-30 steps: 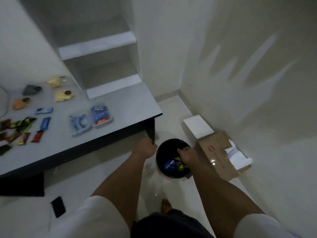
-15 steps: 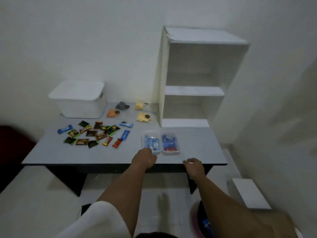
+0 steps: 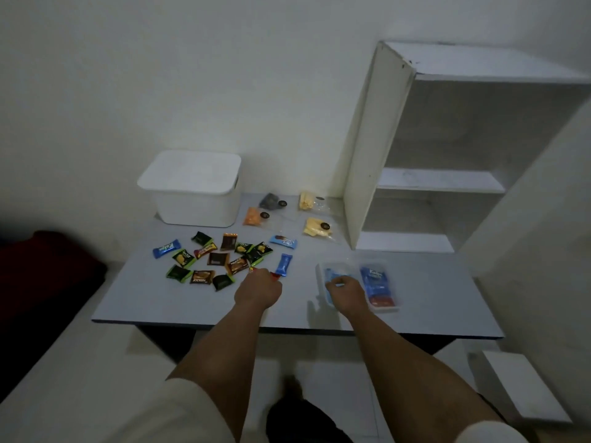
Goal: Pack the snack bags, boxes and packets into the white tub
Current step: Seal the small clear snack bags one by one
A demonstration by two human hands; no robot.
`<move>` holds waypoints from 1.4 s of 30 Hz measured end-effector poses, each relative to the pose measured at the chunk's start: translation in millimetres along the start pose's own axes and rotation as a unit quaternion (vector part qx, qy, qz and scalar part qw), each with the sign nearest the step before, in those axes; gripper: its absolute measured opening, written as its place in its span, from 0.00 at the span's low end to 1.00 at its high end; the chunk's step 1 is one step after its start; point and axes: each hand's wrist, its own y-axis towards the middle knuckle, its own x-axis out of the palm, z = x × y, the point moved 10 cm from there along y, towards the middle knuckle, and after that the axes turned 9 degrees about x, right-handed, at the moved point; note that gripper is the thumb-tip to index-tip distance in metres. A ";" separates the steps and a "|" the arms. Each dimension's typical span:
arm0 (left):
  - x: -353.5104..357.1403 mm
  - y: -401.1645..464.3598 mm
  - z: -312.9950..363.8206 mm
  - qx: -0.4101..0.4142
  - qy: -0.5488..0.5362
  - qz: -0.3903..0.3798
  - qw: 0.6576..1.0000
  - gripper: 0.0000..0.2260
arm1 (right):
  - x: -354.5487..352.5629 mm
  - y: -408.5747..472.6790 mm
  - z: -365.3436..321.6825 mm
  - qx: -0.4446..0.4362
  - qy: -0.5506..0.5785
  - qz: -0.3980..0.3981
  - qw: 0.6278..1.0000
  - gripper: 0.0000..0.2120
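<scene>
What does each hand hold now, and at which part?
The right hand grips the left clear box at its near end. The left hand covers the red packet; a hold cannot be told.

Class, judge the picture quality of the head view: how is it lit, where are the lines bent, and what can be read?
Head view: dim, flat light; the shelf unit leans and bows from wide-angle distortion; wrapper print on the snack packets is mostly too soft to read; the left edge falls into darkness.
</scene>
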 end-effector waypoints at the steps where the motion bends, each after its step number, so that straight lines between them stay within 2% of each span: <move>1: -3.0 14.4 -4.8 -0.001 0.002 0.001 1.000 0.18 | 5.6 10.2 -8.4 0.002 0.002 0.000 1.000 0.11; 5: -19.6 80.9 -17.6 -0.007 0.002 0.000 1.000 0.19 | 33.5 62.5 -43.7 0.012 0.015 0.003 1.000 0.10; 8: -34.4 138.9 -25.2 0.000 -0.004 0.007 1.000 0.16 | 62.7 108.0 -71.3 0.024 0.000 -0.007 1.000 0.11; 15: -31.2 274.6 -51.7 -0.021 -0.068 0.004 0.997 0.26 | 131.6 213.6 -136.4 0.069 -0.029 -0.044 0.996 0.12; 22: -17.7 360.4 -87.4 -0.050 -0.059 0.011 0.997 0.25 | 189.9 292.8 -185.8 0.090 -0.036 -0.069 0.993 0.14; 24: -18.6 375.1 -95.0 -0.076 -0.070 0.014 0.995 0.24 | 201.2 300.4 -189.4 0.102 -0.056 -0.088 0.989 0.16; 27: -15.0 384.4 -92.0 -0.056 -0.069 0.001 0.996 0.19 | 214.8 304.5 -181.3 0.124 -0.041 -0.110 0.985 0.14; 30: -10.5 383.6 -98.8 -0.067 -0.083 -0.002 0.994 0.14 | 220.0 305.5 -173.6 0.141 0.022 -0.096 0.985 0.01; 31: -9.0 383.0 -101.6 -0.072 -0.082 -0.004 0.994 0.14 | 222.6 306.2 -168.1 0.155 0.042 -0.097 0.982 0.05; 34: -9.2 381.4 -104.5 -0.082 -0.089 -0.016 0.993 0.12 | 225.8 304.6 -159.8 0.197 0.088 -0.104 0.971 0.02; 37: -13.2 375.4 -101.8 -0.092 -0.094 -0.038 0.991 0.11 | 229.3 308.7 -157.8 0.215 0.096 -0.125 0.964 0.07; 40: -11.3 371.4 -101.6 -0.108 -0.119 -0.064 0.985 0.12 | 230.4 310.0 -154.9 0.214 0.086 -0.135 0.964 0.05; 42: -11.7 370.1 -101.5 -0.120 -0.126 -0.077 0.982 0.14 | 225.7 301.7 -155.2 0.230 0.119 -0.134 0.957 0.05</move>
